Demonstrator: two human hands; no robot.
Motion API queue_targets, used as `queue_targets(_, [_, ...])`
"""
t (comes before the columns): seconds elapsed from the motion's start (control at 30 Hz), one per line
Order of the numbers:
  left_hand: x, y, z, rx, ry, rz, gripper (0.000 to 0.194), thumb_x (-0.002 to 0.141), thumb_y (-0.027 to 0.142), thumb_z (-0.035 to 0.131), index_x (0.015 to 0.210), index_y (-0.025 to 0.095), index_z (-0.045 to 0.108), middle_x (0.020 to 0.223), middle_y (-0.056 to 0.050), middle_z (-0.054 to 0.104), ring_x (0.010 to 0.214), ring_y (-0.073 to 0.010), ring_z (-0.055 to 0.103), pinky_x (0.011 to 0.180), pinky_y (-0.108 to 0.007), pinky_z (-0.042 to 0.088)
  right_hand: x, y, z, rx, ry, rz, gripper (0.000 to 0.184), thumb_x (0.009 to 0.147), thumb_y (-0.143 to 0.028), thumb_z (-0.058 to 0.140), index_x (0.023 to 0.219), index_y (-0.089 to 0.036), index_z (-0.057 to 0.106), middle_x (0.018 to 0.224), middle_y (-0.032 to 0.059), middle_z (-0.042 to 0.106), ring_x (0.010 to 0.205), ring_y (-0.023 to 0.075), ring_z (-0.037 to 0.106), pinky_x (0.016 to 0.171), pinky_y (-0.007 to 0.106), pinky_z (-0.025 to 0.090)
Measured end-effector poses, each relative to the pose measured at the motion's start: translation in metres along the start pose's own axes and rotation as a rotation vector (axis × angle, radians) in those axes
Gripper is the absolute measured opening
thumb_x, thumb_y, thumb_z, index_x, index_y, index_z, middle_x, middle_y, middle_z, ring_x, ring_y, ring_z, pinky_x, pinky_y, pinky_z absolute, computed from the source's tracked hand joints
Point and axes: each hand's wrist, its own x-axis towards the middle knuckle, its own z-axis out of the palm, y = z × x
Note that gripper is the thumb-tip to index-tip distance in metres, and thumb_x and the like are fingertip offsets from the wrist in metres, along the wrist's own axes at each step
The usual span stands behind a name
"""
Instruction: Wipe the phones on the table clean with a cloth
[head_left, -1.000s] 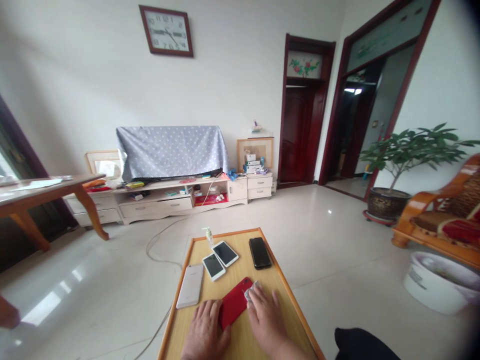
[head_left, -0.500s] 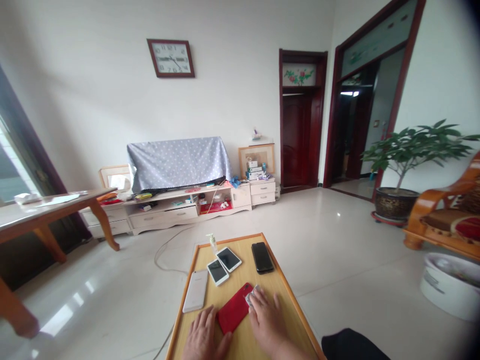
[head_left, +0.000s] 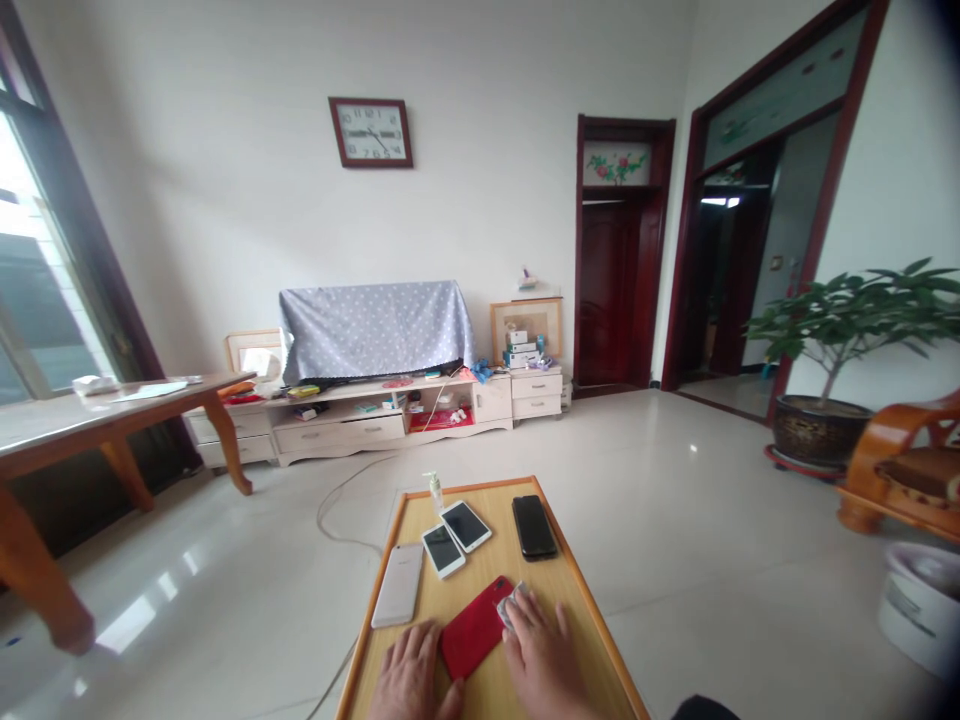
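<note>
A red smartphone [head_left: 475, 630] lies back side up on the small wooden table, its camera end pointing away to the right. My left hand [head_left: 411, 672] rests on the tabletop at its near left corner, fingers along one edge and thumb at the bottom edge, holding it in place. Under the fingers of my right hand [head_left: 541, 645] is a crumpled white-grey wipe [head_left: 511, 604], pressed on the phone's upper right part near the camera. Part of the wipe is hidden by the fingers.
On the table [head_left: 604, 655] also lie a pale phone [head_left: 397, 585], two white phones with dark screens [head_left: 444, 550] [head_left: 466, 525] and a black phone [head_left: 534, 527]. A clear pump bottle [head_left: 436, 492] stands at the far edge. A potted plant [head_left: 821, 425] and white tub [head_left: 921, 605] are to the right.
The view has shifted slightly, so the scene sits further right and lower. Both hands stay at the red smartphone, with the wipe still under my right fingers.
</note>
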Motion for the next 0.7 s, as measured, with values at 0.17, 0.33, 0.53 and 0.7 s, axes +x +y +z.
queue_targets(0.17, [0.008, 0.003, -0.011, -0.015, -0.094, -0.068, 0.064, 0.077, 0.045, 0.061, 0.137, 0.023, 0.061, 0.143, -0.011, 0.061, 0.135, -0.0321, 0.053, 0.114, -0.047, 0.041, 0.007, 0.004, 0.006, -0.016, -0.033, 0.020, 0.046, 0.100, -0.043, 0.043, 0.144, -0.037, 0.056, 0.156, 0.0004, 0.045, 0.146, 0.0342, 0.039, 0.120, 0.066, 0.026])
queue_targets(0.33, [0.012, -0.001, -0.012, -0.014, -0.165, -0.084, 0.070, 0.075, 0.048, 0.063, 0.140, 0.023, 0.059, 0.145, -0.012, 0.059, 0.137, -0.0333, 0.051, 0.115, -0.047, 0.039, 0.013, 0.012, 0.020, -0.024, -0.041, 0.012, 0.047, 0.097, -0.048, 0.049, 0.143, -0.042, 0.055, 0.154, -0.0021, 0.046, 0.146, 0.0380, 0.036, 0.118, 0.070, 0.027])
queue_targets(0.53, [0.015, 0.001, -0.016, -0.024, -0.179, -0.078, 0.071, 0.077, 0.054, 0.061, 0.139, 0.022, 0.059, 0.144, -0.013, 0.060, 0.137, -0.0338, 0.051, 0.115, -0.048, 0.039, 0.010, -0.009, 0.057, 0.067, -0.076, -0.073, 0.043, 0.093, -0.057, 0.055, 0.135, -0.052, 0.060, 0.149, -0.0050, 0.050, 0.141, 0.0409, 0.044, 0.115, 0.074, 0.027])
queue_targets(0.7, [0.016, 0.001, -0.012, -0.033, -0.178, -0.073, 0.073, 0.075, 0.055, 0.062, 0.140, 0.021, 0.058, 0.145, -0.014, 0.058, 0.137, -0.0342, 0.050, 0.115, -0.048, 0.038, 0.009, -0.023, 0.049, 0.104, -0.146, -0.112, 0.036, 0.094, -0.059, 0.055, 0.129, -0.057, 0.062, 0.145, -0.0090, 0.054, 0.141, 0.0399, 0.044, 0.116, 0.076, 0.021])
